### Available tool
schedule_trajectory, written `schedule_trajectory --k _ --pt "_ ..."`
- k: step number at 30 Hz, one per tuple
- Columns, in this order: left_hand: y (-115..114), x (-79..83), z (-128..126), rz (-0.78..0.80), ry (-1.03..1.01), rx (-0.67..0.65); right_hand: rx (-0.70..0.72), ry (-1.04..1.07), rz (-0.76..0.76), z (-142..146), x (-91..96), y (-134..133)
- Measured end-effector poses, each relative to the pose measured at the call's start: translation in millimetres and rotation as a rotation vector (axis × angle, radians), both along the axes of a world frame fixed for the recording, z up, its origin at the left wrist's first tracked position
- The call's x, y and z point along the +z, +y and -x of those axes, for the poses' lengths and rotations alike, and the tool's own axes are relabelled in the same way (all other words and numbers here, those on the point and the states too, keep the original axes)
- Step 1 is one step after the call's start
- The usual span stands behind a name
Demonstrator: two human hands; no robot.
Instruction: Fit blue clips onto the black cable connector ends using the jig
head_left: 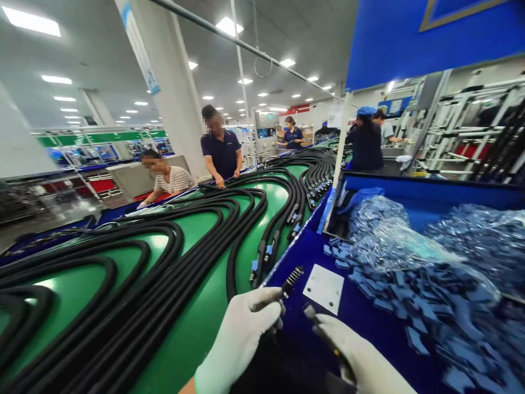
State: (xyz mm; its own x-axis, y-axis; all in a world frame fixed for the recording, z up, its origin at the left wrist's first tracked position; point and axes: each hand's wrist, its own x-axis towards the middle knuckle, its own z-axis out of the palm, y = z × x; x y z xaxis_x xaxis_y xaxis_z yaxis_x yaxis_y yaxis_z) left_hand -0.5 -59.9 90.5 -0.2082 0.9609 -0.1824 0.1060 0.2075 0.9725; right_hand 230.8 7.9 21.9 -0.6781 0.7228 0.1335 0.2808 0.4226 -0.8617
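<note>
Black cable end with a coiled strain relief poking out the top of the left hand, white glove on, fingers curled snugly round it. Only the ribbed tip shows, the rest is buried in the glove, so no telling what the body looks like. Its long axis runs up and to the right, pointing away from the person, over the near edge of the blue tabletop.

Right hand is gloved too, fingers pressed together along a dark slim rod with a grey tip. Can't tell if that's a tool or another cable end, or if it's really gripped. The frame cuts off the bottom of both hands.

Just ahead sits a white metal plate, with blue foam pads heaped beside a clear plastic bag. Left of the tabletop, a green conveyor belt carries looped black cables, and a co-worker stands past it.
</note>
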Motion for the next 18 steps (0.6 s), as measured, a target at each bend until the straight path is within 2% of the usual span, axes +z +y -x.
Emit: schedule_trajectory --k 2,4,9,14,18 --pt "2 5.0 -2 0.002 0.018 -0.028 0.072 -0.002 -0.046 20 -4.5 10" --pt "4 6.8 -6 0.014 0.058 -0.038 0.080 0.008 -0.103 31 -10.4 16" --pt "6 -0.8 -12 0.011 0.167 0.019 -0.007 -0.094 -0.266 28 -19.6 6" --pt "3 -13.0 -10 -0.127 0.322 -0.013 -0.087 -0.216 -0.274 18 -3.2 -8" --pt "16 -10.3 -3 -0.072 0.253 -0.135 -0.137 -0.301 -0.179 14 13.0 -14"
